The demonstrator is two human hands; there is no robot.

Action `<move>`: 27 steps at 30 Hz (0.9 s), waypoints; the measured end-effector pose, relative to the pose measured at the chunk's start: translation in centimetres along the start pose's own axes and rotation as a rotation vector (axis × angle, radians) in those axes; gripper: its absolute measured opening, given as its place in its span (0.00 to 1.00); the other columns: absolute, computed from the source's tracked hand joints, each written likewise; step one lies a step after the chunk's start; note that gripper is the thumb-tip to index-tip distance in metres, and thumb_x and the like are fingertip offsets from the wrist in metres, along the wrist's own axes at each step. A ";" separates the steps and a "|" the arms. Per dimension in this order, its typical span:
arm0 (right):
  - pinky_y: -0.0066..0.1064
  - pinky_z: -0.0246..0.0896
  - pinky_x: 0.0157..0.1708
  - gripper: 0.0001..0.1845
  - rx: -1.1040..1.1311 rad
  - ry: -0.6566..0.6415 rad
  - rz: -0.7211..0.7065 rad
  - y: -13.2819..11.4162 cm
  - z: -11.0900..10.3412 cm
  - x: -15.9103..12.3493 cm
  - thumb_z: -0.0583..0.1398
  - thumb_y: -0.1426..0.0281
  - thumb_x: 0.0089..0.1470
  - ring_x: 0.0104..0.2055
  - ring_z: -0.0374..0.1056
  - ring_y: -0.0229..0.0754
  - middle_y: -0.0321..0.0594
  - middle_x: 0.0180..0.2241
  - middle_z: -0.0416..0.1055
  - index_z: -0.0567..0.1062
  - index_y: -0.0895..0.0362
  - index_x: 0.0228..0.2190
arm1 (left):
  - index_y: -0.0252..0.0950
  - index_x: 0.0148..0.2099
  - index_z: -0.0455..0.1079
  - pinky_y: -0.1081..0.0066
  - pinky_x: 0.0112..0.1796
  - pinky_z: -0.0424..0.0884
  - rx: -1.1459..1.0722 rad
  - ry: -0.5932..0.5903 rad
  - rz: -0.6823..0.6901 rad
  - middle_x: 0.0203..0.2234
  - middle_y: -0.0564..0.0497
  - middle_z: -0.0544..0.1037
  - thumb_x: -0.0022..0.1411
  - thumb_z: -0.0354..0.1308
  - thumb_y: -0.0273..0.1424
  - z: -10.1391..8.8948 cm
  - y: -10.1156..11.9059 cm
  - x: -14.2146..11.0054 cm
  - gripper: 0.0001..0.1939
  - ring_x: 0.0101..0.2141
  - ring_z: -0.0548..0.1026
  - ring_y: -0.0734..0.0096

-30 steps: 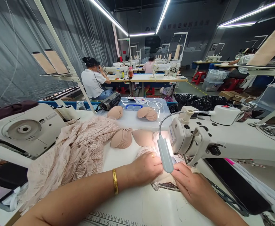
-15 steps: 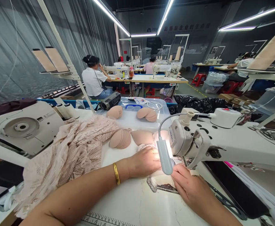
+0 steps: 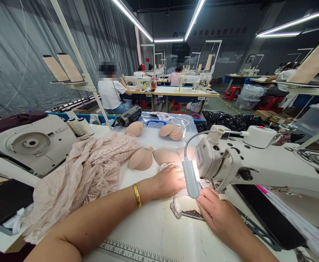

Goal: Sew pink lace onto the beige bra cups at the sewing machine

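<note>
Gently — your left hand (image 3: 166, 182) lies on pink lace (image 3: 167, 166) beside sewing machine (image 3: 247, 160); right hand (image 3: 220, 215) bunched by lamp (image 3: 190, 179) — can't tell if either grips. Spread pink lace flat, fingertips clear of sewing machine.

The left hand (image 3: 168, 182) is lying palm down, its forearm reaching in from the near left; the right hand (image 3: 216, 207) is angling leftward, fingers bunching together.

Blush pink against grey.
Openwork-patterned pink on lace (image 3: 91, 165) at eight o'clock; gold on bangle (image 3: 137, 195) at seven; plain grey on curtain (image 3: 72, 32) at ten; red on stool (image 3: 232, 93) at two.
</note>
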State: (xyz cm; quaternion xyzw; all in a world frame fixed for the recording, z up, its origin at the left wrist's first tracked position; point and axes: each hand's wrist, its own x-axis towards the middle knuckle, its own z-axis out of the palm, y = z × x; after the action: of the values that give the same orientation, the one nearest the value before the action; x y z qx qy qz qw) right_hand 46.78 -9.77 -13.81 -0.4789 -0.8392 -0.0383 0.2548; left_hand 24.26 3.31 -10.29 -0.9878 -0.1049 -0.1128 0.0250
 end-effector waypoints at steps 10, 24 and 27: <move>0.37 0.62 0.36 0.15 0.350 -0.036 0.212 -0.8 -0.1 -0.3 0.50 0.63 0.76 0.36 0.69 0.47 0.38 0.34 0.74 0.76 0.49 0.42 | 0.35 0.40 0.72 0.62 0.41 0.69 -0.117 0.013 -0.088 0.37 0.46 0.79 0.68 0.51 0.19 -1.1 0.3 -1.1 0.10 0.37 0.74 0.61; 0.34 0.74 0.42 0.29 1.129 0.245 0.880 -14.7 0.9 -2.5 0.67 0.42 0.60 0.38 0.75 0.47 0.38 0.35 0.78 0.79 0.48 0.52 | 0.32 0.48 0.82 0.59 0.57 0.73 -2.060 0.880 -1.007 0.45 0.38 0.85 0.57 0.77 0.49 -2.6 15.8 -7.8 0.27 0.48 0.82 0.55; 0.37 0.72 0.56 0.29 1.055 0.180 0.802 -14.9 0.8 -3.0 0.65 0.41 0.62 0.55 0.76 0.54 0.43 0.51 0.81 0.82 0.48 0.52 | 0.29 0.48 0.83 0.59 0.56 0.73 -2.023 0.915 -0.974 0.44 0.37 0.85 0.54 0.80 0.44 -3.1 15.2 -7.3 0.26 0.47 0.82 0.52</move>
State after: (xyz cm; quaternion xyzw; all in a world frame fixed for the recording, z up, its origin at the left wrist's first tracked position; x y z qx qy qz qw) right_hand 35.43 -19.93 -13.23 -0.5599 -0.4781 0.4350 0.5183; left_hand 19.85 -13.29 -9.31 -0.2870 -0.3115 -0.4799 -0.7683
